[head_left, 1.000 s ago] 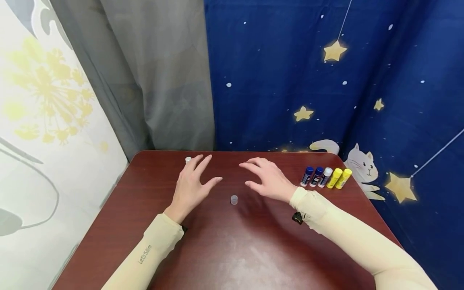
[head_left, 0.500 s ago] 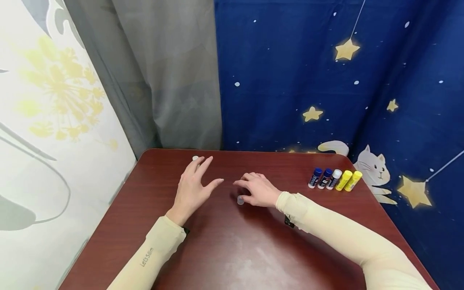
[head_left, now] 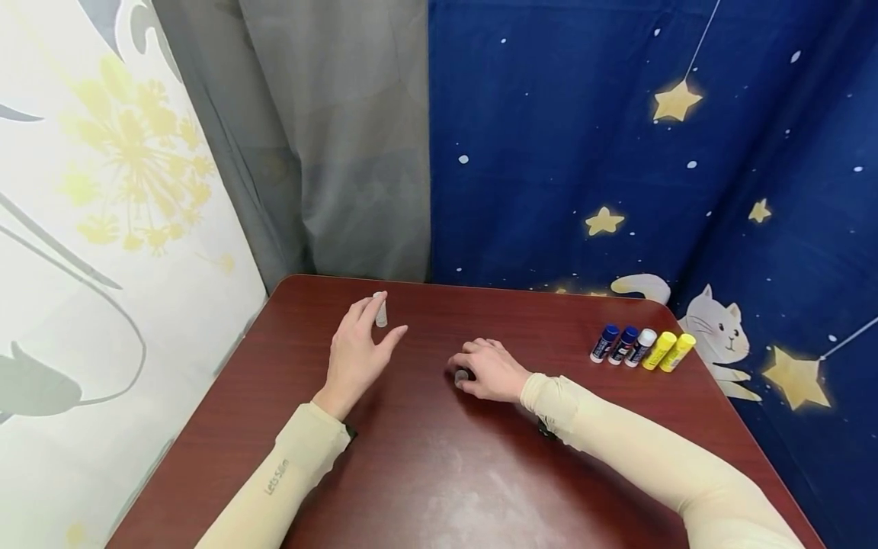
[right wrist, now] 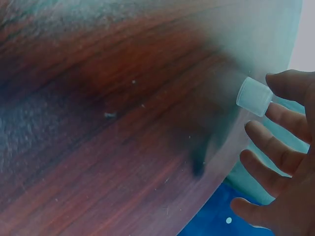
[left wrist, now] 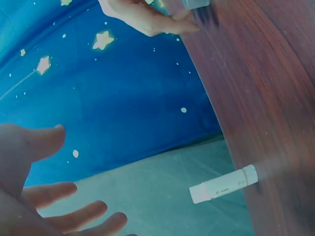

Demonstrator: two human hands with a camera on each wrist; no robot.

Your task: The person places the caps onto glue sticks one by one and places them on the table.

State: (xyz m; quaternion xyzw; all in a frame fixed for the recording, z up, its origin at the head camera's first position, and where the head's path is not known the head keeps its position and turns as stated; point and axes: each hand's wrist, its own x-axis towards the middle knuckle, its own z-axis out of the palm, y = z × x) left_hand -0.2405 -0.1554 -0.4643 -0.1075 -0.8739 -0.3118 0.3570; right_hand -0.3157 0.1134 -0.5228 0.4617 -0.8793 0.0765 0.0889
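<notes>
In the head view, my right hand [head_left: 492,371] is low over the middle of the table. Its thumb and index finger pinch a small translucent cap [right wrist: 254,96], which the right wrist view shows between their tips; the other fingers are spread loosely beside it. My left hand [head_left: 354,357] hovers over the left part of the table with fingers apart, holding nothing. Just beyond its fingertips a white glue stick [left wrist: 224,184] stands upright, partly covered by a finger in the head view.
A row of several glue sticks stands at the right of the brown table [head_left: 439,473]: blue-capped ones [head_left: 604,343], a white-capped one [head_left: 641,348] and yellow ones [head_left: 659,351]. A grey curtain [head_left: 363,152] and a blue star-patterned curtain [head_left: 535,152] hang behind the table.
My right hand has come down and leftward to the cap, and its thumb and index finger have closed on it. My left hand has shifted slightly, uncovering more of the white glue stick.
</notes>
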